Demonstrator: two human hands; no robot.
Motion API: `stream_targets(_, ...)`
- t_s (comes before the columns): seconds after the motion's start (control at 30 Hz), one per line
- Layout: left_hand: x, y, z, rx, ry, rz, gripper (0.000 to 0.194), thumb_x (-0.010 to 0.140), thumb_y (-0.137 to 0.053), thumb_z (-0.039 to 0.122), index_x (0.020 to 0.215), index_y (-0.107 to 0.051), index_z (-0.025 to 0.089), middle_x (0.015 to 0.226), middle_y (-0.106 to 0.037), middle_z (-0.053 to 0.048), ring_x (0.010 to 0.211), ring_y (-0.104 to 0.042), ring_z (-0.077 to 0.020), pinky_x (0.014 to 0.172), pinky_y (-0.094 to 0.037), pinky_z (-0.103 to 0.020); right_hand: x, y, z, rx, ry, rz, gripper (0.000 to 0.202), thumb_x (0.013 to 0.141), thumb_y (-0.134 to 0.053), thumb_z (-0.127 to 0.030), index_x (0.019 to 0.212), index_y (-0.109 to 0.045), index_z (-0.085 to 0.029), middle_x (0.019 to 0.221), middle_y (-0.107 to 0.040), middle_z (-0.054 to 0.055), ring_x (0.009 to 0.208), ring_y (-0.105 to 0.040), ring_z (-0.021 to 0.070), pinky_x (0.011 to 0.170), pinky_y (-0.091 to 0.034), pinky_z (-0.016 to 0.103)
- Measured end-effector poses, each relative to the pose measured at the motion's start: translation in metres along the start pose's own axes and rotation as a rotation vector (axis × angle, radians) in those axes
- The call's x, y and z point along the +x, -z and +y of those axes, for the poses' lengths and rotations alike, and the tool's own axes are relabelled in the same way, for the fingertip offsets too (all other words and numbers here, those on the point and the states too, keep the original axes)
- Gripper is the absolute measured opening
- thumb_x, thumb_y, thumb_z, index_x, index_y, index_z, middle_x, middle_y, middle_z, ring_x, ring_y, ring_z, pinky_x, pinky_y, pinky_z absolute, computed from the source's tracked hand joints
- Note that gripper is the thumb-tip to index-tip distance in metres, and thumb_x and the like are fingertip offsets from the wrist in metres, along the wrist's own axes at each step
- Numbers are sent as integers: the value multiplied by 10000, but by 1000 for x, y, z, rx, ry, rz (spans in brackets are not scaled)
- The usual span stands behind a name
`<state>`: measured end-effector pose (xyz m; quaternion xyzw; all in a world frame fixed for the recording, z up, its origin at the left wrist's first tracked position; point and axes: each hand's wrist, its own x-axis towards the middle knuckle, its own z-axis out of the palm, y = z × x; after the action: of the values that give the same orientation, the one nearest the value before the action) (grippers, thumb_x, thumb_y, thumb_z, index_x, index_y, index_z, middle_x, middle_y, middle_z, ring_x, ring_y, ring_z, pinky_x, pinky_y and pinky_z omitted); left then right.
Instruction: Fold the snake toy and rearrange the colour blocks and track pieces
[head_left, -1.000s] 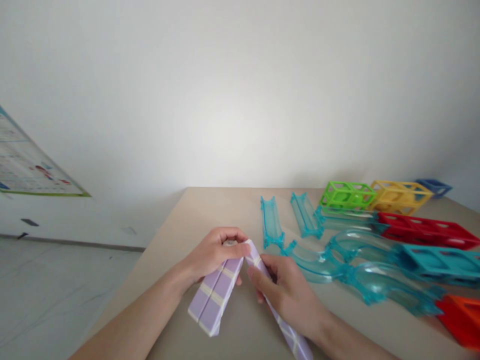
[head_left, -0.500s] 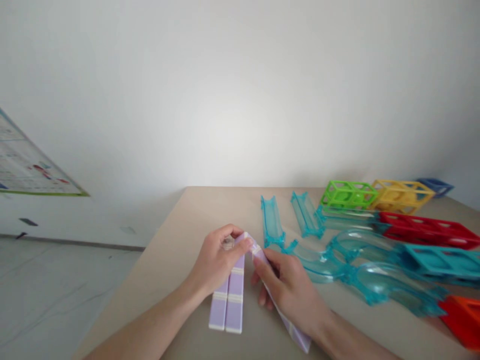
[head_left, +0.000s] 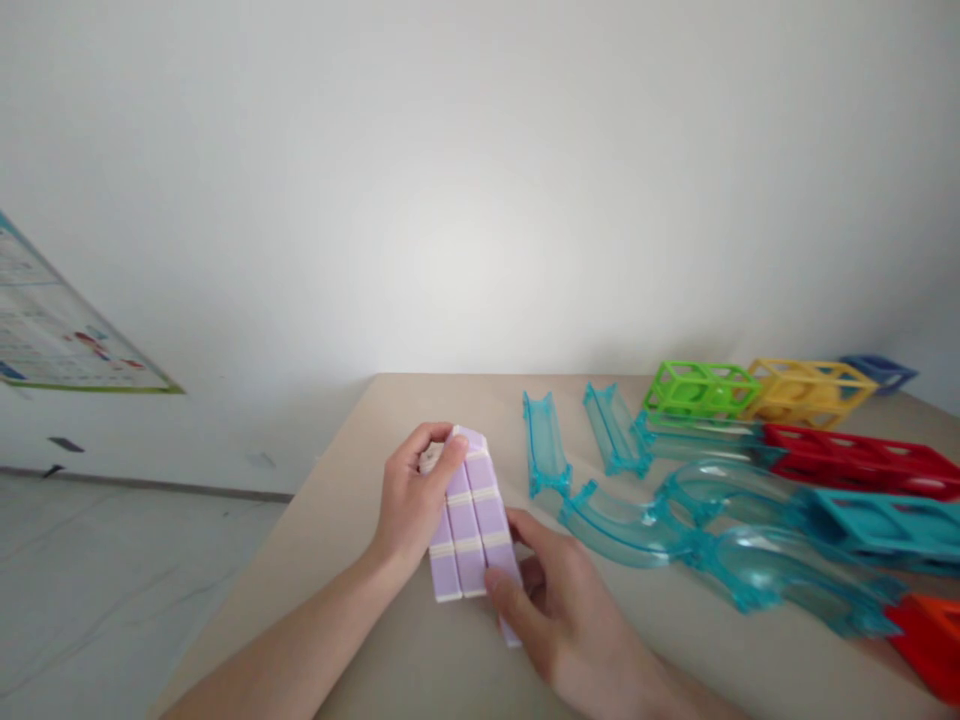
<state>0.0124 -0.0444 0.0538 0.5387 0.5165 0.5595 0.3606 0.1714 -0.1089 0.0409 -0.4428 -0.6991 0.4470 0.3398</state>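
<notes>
Several lilac segments with white bands lie side by side as one folded strip [head_left: 469,520] above the near part of the table. My left hand [head_left: 420,490] grips its upper left end, thumb on the front face. My right hand [head_left: 555,600] holds the lower right side, its thumb pressed on the rightmost segment. A further lilac end pokes out below, beside the right thumb. Something white and round shows between my left fingers and thumb; what it is cannot be made out.
Clear teal track pieces [head_left: 622,525] spread over the beige table [head_left: 337,530] to the right. Beyond them stand green [head_left: 701,392], yellow [head_left: 810,390], blue [head_left: 879,373] and red [head_left: 859,460] frames, a teal frame [head_left: 889,525] and an orange-red piece [head_left: 930,640]. A wall rises behind.
The right-hand segments, earlier slanting away to the lower right, now lie against the others. My left hand has moved slightly up and left with the strip, and its lower end has risen.
</notes>
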Motion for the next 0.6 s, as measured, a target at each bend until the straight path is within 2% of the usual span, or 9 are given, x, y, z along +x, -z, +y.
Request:
stream_targets(0.1, 1, -4, -5, -183, 78, 32, 410, 796, -645, 477, 1111, -577, 224, 877, -606, 2, 710, -558, -115, 638, -437, -214, 2, -1, 5, -121, 62, 131, 103, 905, -506, -260, 917, -589, -200, 754, -574, -1, 612, -514, 126, 540, -381, 236)
stream_targets(0.17, -4, -10, -6, -291, 171, -56, 535, 759, -696, 451, 1204, -499, 230, 884, -604, -6, 736, -572, -127, 656, -458, -231, 2, 0, 6, -186, 121, 230, 115, 897, -514, -229, 969, -601, -206, 828, -574, 19, 666, -524, 139, 585, -408, 249)
stream_targets(0.27, -13, -16, -7, -371, 302, -213, 536, 661, -793, 313, 1108, -519, 199, 923, -626, -32, 804, -598, -161, 703, -487, -272, 0, 0, 6, -230, 178, 296, 228, 883, -526, -198, 1105, -575, -218, 968, -561, 49, 686, -527, 138, 594, -431, 253)
stream_targets(0.37, -16, -15, -5, -545, 335, -247, 427, 597, -747, 164, 992, -587, 161, 971, -651, -68, 896, -615, -209, 795, -502, -334, -5, -4, 6, -212, 208, 250, 286, 861, -559, -214, 1146, -531, -231, 1056, -526, 57, 649, -517, 113, 578, -447, 244)
stream_targets(0.43, -12, -10, -3, -741, 341, -274, 455, 566, -645, 132, 1021, -617, 144, 988, -669, -87, 939, -623, -245, 881, -490, -406, -7, -7, 6, -186, 179, 241, 254, 845, -590, -261, 1083, -509, -221, 994, -529, 42, 611, -497, 103, 557, -441, 239)
stream_targets(0.5, -8, -4, -2, -904, 352, -329, 570, 544, -565, 136, 1112, -615, 137, 1015, -682, -98, 958, -636, -267, 948, -458, -468, -7, -9, 7, -167, 103, 267, 216, 831, -614, -324, 951, -473, -213, 814, -518, -3, 562, -461, 103, 512, -404, 232)
stream_targets(0.6, -3, 1, -2, -975, 353, -419, 609, 585, -554, 138, 1192, -593, 124, 1070, -692, -118, 1001, -645, -277, 1013, -415, -484, -4, -10, 9, -147, -15, 264, 277, 826, -615, -401, 811, -405, -221, 642, -460, -52, 521, -434, 101, 482, -353, 226)
